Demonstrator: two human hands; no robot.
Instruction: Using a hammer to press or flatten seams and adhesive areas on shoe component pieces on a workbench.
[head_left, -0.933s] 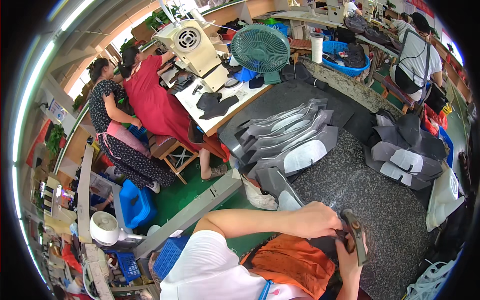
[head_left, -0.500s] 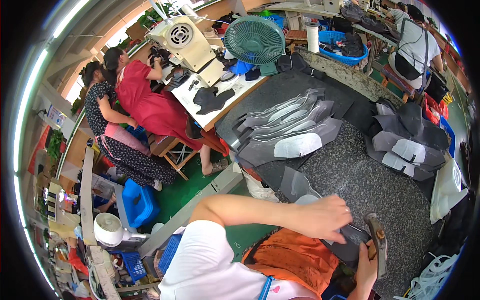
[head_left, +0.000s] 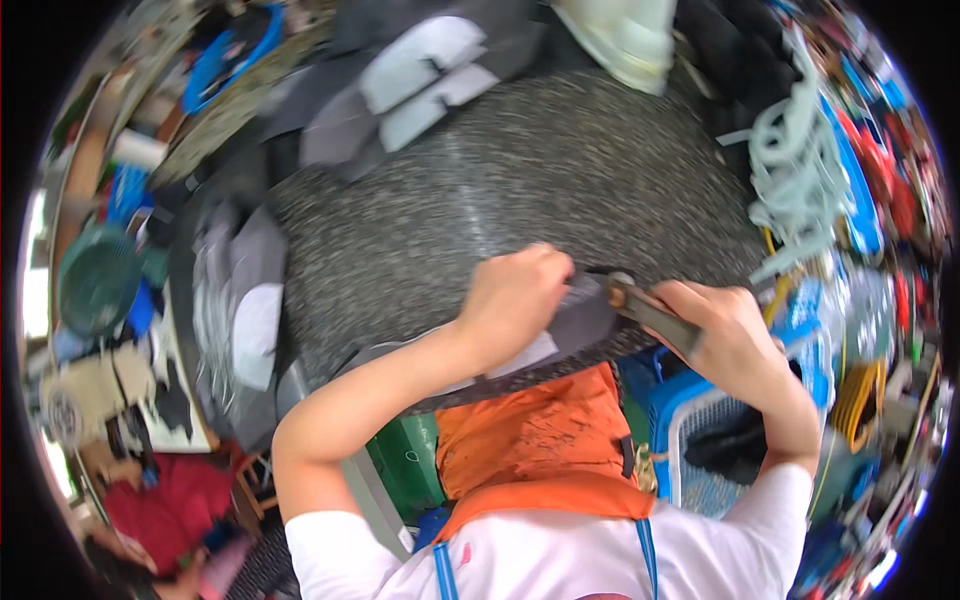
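A dark grey shoe-upper piece (head_left: 590, 318) with a pale patch lies along the near edge of the speckled black worktop (head_left: 480, 215). My left hand (head_left: 515, 300) is closed at its far edge, the fingertips turned down and partly hidden. My right hand (head_left: 725, 335) grips a hammer (head_left: 665, 325) with a worn metal head and a bit of wood showing at its end. The hammer is over the right end of the piece, blurred by motion; contact cannot be made out.
Stacked grey cut pieces (head_left: 345, 125) lie at the far side, with more (head_left: 262, 260) at the left. Pale strips (head_left: 790, 170) hang at the right. A blue basket (head_left: 665, 430) stands beside my orange apron (head_left: 540, 430). A green fan (head_left: 100, 280) is far left.
The view has swung to the right, so the worktop now fills the middle. The hammer stays in my right hand, and my left hand has moved toward the piece's far edge.
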